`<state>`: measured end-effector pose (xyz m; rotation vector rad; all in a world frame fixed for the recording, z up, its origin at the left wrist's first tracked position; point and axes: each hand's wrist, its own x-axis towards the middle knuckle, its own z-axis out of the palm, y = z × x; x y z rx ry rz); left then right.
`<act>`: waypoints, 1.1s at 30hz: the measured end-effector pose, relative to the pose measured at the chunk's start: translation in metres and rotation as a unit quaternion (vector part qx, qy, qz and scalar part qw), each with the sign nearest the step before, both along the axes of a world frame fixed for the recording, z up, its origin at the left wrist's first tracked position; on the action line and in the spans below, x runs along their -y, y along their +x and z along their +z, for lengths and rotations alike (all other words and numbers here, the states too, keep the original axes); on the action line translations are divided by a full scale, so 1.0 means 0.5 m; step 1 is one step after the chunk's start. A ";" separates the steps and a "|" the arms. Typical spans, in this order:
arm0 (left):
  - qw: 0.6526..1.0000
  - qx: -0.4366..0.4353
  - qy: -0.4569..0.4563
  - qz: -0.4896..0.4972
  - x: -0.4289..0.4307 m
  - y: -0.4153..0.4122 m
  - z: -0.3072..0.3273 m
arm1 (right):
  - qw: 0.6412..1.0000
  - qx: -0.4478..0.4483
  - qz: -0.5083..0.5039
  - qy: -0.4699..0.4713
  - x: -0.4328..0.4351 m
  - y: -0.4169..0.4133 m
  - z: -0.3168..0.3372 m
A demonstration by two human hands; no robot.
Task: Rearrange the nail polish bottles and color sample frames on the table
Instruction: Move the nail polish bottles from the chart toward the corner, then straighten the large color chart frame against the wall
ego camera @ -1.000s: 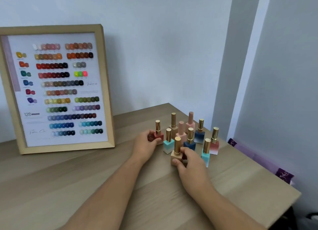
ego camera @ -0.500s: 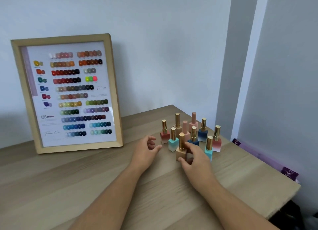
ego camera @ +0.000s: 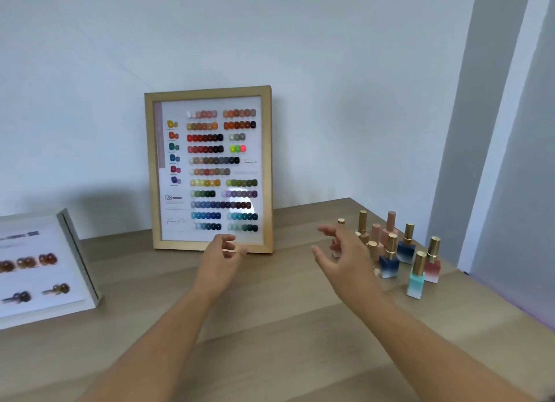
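Both hands, left hand (ego camera: 220,257) and right hand (ego camera: 342,259), hover with empty, spread grip above the pale wooden table (ego camera: 270,326), before the wall-propped wooden sample frame (ego camera: 210,168), bottles (ego camera: 393,251) clustered right.

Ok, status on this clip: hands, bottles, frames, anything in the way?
Left hand and right hand open, empty. Bottle cluster upright, right. Wooden frame leaning on wall; white frame left. Nothing blocking.

Light wood-grain tabletop (ego camera: 270,320) fills the lower view. Plain pale blue-grey wall (ego camera: 270,41) rises from 9 to 1 o'clock; a white vertical trim strip (ego camera: 495,149) stands at 3 o'clock.
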<state>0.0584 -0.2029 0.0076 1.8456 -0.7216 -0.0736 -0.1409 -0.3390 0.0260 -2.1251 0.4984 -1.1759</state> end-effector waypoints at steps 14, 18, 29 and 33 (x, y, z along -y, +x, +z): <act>0.984 0.028 0.056 0.168 -0.098 0.300 -0.020 | 0.990 -0.064 0.047 0.116 0.069 0.329 -0.036; 0.986 -0.013 0.016 0.165 -0.088 0.358 -0.067 | 0.989 -0.041 0.051 0.131 0.076 0.371 -0.098; 0.980 -0.009 -0.037 0.194 -0.073 0.429 -0.079 | 0.997 -0.020 -0.005 0.080 0.125 0.412 -0.110; 0.978 0.019 -0.065 0.200 -0.078 0.430 -0.087 | 0.998 -0.010 -0.018 0.065 0.122 0.417 -0.113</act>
